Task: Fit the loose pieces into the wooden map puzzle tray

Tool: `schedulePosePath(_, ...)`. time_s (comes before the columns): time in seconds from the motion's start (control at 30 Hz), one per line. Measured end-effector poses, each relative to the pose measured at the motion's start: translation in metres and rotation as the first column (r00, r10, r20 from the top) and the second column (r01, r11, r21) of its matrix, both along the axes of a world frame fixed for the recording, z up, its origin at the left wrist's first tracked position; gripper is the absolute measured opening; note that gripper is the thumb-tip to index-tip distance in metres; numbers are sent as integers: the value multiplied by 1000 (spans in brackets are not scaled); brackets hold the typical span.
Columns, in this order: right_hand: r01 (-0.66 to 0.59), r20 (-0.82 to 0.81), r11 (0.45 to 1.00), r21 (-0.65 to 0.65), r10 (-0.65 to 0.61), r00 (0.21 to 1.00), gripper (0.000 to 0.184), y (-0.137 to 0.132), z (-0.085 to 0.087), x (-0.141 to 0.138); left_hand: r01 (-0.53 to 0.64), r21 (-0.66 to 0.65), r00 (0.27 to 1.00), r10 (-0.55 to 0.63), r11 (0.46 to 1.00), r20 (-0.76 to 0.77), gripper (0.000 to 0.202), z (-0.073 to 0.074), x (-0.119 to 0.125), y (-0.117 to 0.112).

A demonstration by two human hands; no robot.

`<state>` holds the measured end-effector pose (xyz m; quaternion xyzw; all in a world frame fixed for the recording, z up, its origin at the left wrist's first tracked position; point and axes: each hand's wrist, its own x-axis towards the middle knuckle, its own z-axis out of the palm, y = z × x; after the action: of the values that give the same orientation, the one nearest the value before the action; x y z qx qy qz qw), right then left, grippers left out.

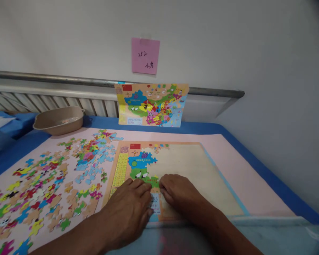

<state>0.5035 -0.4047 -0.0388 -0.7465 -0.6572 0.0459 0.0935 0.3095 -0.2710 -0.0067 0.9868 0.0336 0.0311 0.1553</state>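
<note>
A partly assembled map jigsaw puzzle (pixel 142 161) fills the left side of a framed puzzle board (pixel 191 161); bare pale backing shows on the right. My left hand (pixel 129 207) rests on the assembled lower left part, fingers laid over the pieces below the green section with white animals. Beside it, my right hand (pixel 182 193) is closed, its fingertips down at the right edge of the joined green and orange pieces. Whatever those fingers hold, if anything, is hidden. Between both hands a white text panel (pixel 156 203) shows.
Many loose puzzle pieces (pixel 37 194) spread over the pink sheet on the left, with a joined cluster (pixel 89 152) nearer the board. A tan basin (pixel 59 120) stands at the back left. The printed reference map (pixel 152 104) leans against the metal rail (pixel 215 92).
</note>
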Motion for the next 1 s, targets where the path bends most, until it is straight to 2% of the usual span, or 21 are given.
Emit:
schedulePosePath(0.1,2,3,1000,9,-3,1000,10,0,-2,1,8,49,999,-10,999,37,20,-5,2,0)
schedulePosePath(0.3,0,-10,1000,6,0,1000,9,-1,0,1,62,145,997,-67,987,32,23,-6,3,-1)
schedulePosePath(0.7,39,-64,999,-1,-39,997,12,0,4,2,53,103,995,-61,993,79,19,-9,1,1)
schedulePosePath(1.0,17,-22,1000,15,-17,1000,12,-1,-1,1,55,121,993,-67,991,99,22,-13,1,1)
